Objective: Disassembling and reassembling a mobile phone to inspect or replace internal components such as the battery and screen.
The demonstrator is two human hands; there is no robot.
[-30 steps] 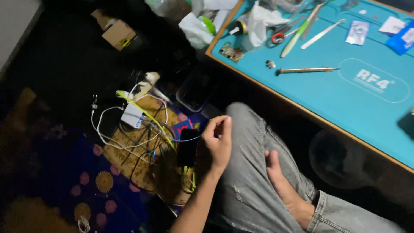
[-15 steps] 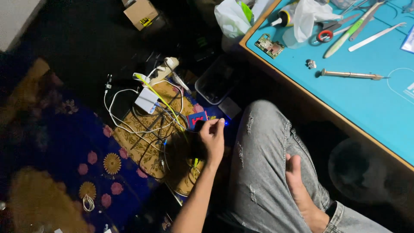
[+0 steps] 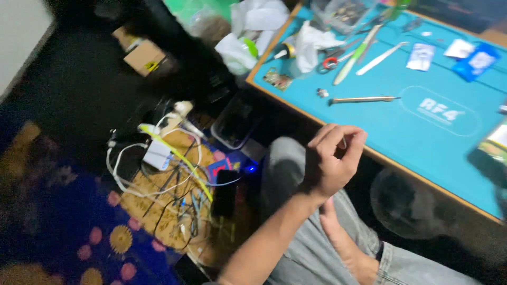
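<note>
Head view: the left hand (image 3: pixel 335 161) is raised over the person's knee (image 3: pixel 288 169), just short of the near edge of the tabletop (image 3: pixel 401 121). Its fingers (image 3: pixel 338 138) are curled in toward the thumb, loosely clenched, with the back of the hand toward the camera. Nothing can be made out in the grip; the blur hides whether something thin is pinched there. The forearm runs down to the lower edge of the picture, crossing the grey jeans. A bare foot (image 3: pixel 346 243) rests on the thigh just below the wrist. The right hand does not show.

On the floor, well to the left of and below the hand, a black phone (image 3: pixel 225 192) lies on a round woven mat (image 3: pixel 158 206), apart from the hand. A tangle of cables (image 3: pixel 158 179), white, yellow and dark, spreads over the mat next to it, and a white adapter (image 3: pixel 157 154) sits among them. A small blue light (image 3: pixel 250 169) glows just beside the knee. The mat lies on a dark blue carpet (image 3: pixel 68 227) with pink and yellow flowers. Further back stands a cardboard box (image 3: pixel 143 55).

The tabletop is covered with a turquoise mat. On it, well apart from the hand, lie a thin metal tool (image 3: pixel 362 98), a long pale green tool (image 3: pixel 356 54), a white spatula (image 3: pixel 381 58), a crumpled white tissue (image 3: pixel 311 45) and a blue packet (image 3: pixel 478 60). A clear tub (image 3: pixel 235 121) stands on the floor under the tabletop's edge.
</note>
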